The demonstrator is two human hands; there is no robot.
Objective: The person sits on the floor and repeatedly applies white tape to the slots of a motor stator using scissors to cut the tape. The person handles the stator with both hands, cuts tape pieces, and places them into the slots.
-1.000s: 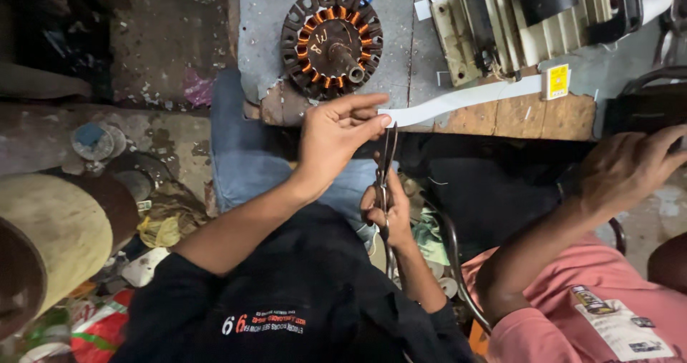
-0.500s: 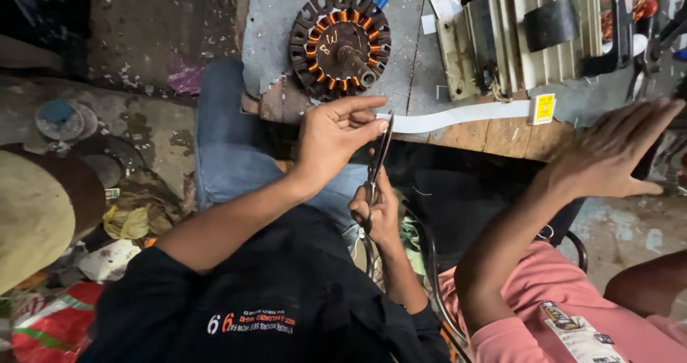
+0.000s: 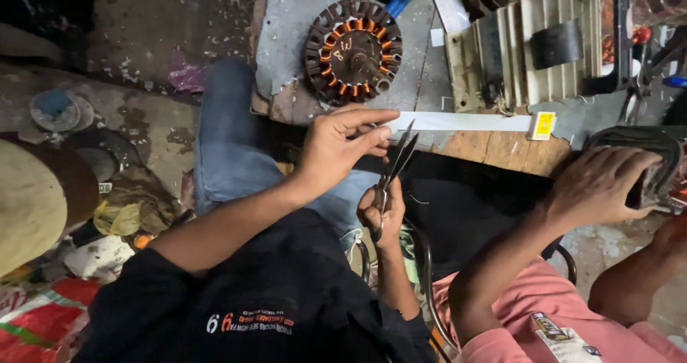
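White paper strip (image 3: 465,122): long axis runs left-right along the bench edge (image 3: 494,147), near end pinched in the left hand (image 3: 342,148), far end out by a small yellow tag (image 3: 542,125).

Left hand: thumb and forefinger closed on the strip's left end, other fingers loosely curled. Strip extends away to the right from that pinch, flat and level.

Right hand (image 3: 383,216): just below the left, wrapped around the handles of a pair of scissors (image 3: 395,164). Blades point up and slightly right, a little apart, tips just beside the pinch and at the strip's lower edge. Blades stand roughly square to the strip's length. Can't tell if the blades already have paper between them.

Left hand is the one on the strip; right hand reaches it only through the blades.

Further out: a wound motor stator (image 3: 353,51) with copper coils sits on the bench above the hands, well clear of the strip. Ribbed cream block (image 3: 526,55) to the right of it.

Another person in a pink sleeve (image 3: 529,313) on the right; their hand (image 3: 597,184) rests on a dark rounded object at the bench end, apart from the strip.
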